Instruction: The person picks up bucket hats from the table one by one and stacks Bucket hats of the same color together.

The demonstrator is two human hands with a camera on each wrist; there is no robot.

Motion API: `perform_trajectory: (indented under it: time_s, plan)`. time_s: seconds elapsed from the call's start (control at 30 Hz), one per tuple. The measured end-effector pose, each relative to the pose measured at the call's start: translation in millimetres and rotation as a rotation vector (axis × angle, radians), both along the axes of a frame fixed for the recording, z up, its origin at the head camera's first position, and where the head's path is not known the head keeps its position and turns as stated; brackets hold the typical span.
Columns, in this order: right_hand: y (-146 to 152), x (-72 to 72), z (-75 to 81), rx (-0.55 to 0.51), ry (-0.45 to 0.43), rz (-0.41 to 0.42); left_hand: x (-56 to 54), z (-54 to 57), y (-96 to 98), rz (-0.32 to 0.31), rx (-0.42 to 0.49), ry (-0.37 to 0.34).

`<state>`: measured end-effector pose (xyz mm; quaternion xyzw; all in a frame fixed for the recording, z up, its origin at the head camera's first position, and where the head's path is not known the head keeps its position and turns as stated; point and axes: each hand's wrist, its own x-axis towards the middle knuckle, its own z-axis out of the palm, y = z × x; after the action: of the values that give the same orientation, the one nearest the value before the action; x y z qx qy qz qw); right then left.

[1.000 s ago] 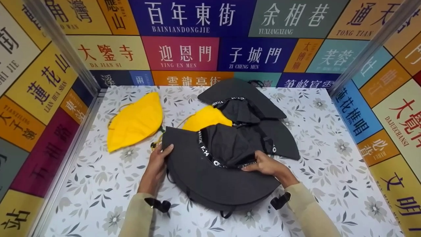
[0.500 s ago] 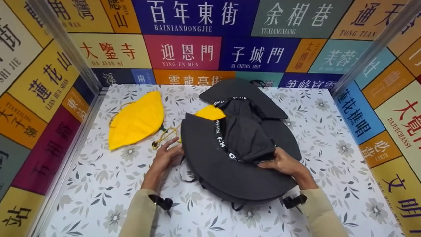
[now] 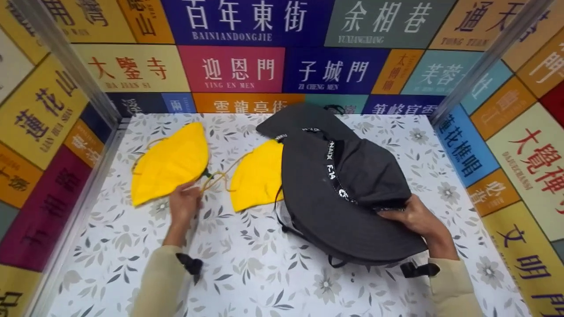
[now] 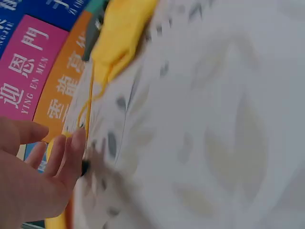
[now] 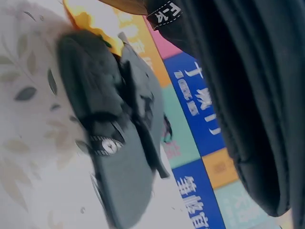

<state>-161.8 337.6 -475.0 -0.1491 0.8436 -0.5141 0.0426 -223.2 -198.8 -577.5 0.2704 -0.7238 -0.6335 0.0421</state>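
My right hand (image 3: 421, 220) pinches a dark grey wide-brimmed hat (image 3: 343, 224) by the edge of its crown, thumb on the brim side. The hat is tilted, with a white-lettered band round its opening. Another dark grey hat (image 3: 299, 119) lies behind, partly covered by the held one. My left hand (image 3: 183, 207) is at the lower edge of a yellow hat (image 3: 172, 160), its fingers loosely bent in the left wrist view. Whether it touches that hat is unclear. A second yellow hat (image 3: 255, 182) lies in the middle, its right part hidden by the held hat.
A yellow cord (image 3: 216, 178) runs between the two yellow hats. The table (image 3: 246, 281) has a leaf-and-flower cover. Colourful sign-printed panels (image 3: 238, 70) wall it in at the back and on both sides.
My right hand has carried the dark hat rightward, uncovering more of the middle yellow hat. My left hand has let go of the dark brim and moved left to the other yellow hat.
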Motion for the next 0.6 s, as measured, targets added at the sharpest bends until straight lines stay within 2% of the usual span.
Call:
perform_trajectory:
  time_s: [0.07,0.17,0.2,0.27,0.4,0.53,0.6]
  plan:
    - [5,0.8,1.8,0.006,0.028,-0.032,-0.4,3.2,-14.1,-0.011,-0.232,0.013]
    - [16,3.5,2.5,-0.011,0.058,-0.101,-1.9,6.5,-31.3,-0.024,-0.430,-0.003]
    - [20,4.3,1.8,-0.020,0.067,-0.123,-2.4,7.2,-36.3,-0.020,-0.453,-0.009]
    - [29,5.4,-0.9,-0.056,0.072,-0.164,-3.3,8.8,-45.1,0.025,-0.490,-0.034]
    - [52,7.2,-9.9,-0.168,0.019,-0.245,-5.4,15.7,-61.2,0.105,-0.502,-0.141]
    - [80,10.4,-20.5,-0.309,-0.090,-0.349,-8.7,25.2,-77.2,0.088,-0.481,-0.270]
    - [94,13.2,-26.2,-0.346,-0.136,-0.389,-9.3,29.5,-86.4,0.054,-0.463,-0.322]
